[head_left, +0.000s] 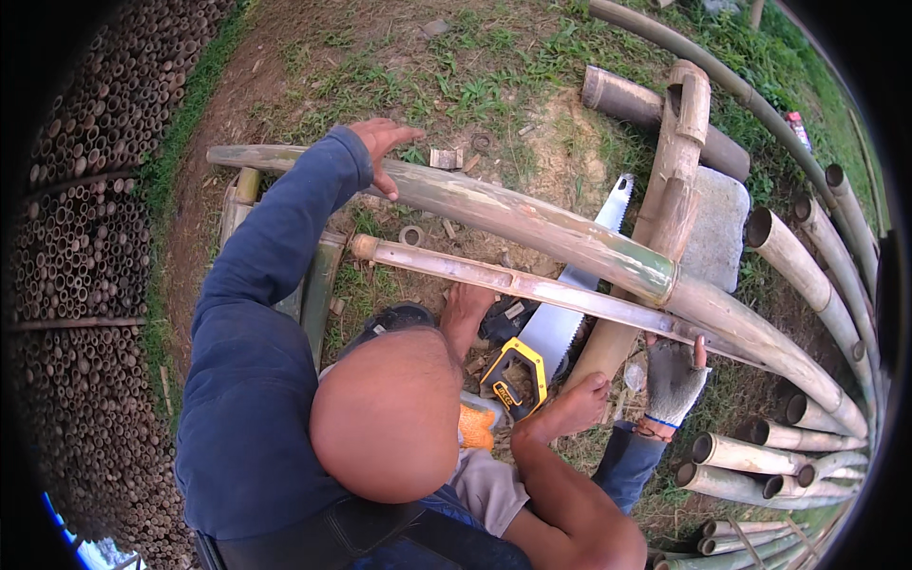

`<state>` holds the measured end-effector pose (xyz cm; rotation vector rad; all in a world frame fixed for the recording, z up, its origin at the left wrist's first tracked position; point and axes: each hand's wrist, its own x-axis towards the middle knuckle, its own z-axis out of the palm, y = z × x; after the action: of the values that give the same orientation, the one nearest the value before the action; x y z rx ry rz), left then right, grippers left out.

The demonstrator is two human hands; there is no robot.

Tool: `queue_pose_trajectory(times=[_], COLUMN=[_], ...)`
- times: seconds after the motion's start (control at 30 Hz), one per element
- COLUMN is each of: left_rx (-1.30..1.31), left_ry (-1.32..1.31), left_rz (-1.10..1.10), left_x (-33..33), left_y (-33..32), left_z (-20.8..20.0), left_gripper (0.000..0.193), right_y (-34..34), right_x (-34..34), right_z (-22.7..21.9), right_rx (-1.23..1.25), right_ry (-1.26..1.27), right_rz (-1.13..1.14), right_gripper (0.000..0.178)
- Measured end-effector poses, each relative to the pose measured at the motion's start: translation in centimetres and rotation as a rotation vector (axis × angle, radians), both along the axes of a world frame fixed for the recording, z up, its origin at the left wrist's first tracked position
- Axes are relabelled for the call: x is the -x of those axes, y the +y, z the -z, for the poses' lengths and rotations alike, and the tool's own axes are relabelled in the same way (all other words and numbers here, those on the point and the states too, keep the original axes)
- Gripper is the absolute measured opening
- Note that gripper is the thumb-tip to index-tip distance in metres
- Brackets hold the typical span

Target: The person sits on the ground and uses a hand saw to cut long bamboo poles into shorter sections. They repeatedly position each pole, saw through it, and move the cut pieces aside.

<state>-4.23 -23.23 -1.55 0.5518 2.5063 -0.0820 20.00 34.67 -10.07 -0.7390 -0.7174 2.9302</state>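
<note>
My bare left hand (380,152) is open with fingers spread, over the far side of a thick bamboo pole (532,218) at its left part. Nearer me, a split bamboo strip (513,283), pale inside, runs alongside the pole. At its right end my right hand (676,380), in a grey glove with bare fingertips, is at the strip's near edge; some fingers appear to go under it. A handsaw (551,328) with a yellow and black handle lies between my feet, its blade passing beneath both pieces. My left knee hides part of the ground.
A bamboo support post (657,209) stands under the pole, beside a grey stone block (717,228). Several cut bamboo poles (746,451) lie at the right. Stacked bamboo (95,237) fills the left side. My right foot (570,408) is next to the saw handle.
</note>
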Motion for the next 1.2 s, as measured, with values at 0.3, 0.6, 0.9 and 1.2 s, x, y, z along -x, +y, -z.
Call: queue_pose_trajectory(times=[0.3,0.6,0.9,1.2], left_rx=[-0.542,-0.435,-0.311,-0.381], left_ry=[0.175,0.341,0.670,0.654], left_rz=[0.261,0.261,0.186,0.107], left_x=[-5.9,-2.5,0.7,2.4], left_y=[18.6,13.8,4.6,4.9], left_z=[5.7,6.7,5.8,8.7], left_gripper=[0.114,0.094,0.095,0.098], right_y=[4.3,4.7,3.1,3.0], right_x=[-2.5,-6.1,-1.5,0.7], right_z=[5.3,4.6,1.1,-1.9], right_rx=[-0.707,-2.173,-2.623,-2.494], right_ry=[-0.373,-0.380,-0.034,0.234], right_rz=[-0.166,-0.288,-0.831,-1.077], right_gripper=[0.065,0.055,0.071,0.048])
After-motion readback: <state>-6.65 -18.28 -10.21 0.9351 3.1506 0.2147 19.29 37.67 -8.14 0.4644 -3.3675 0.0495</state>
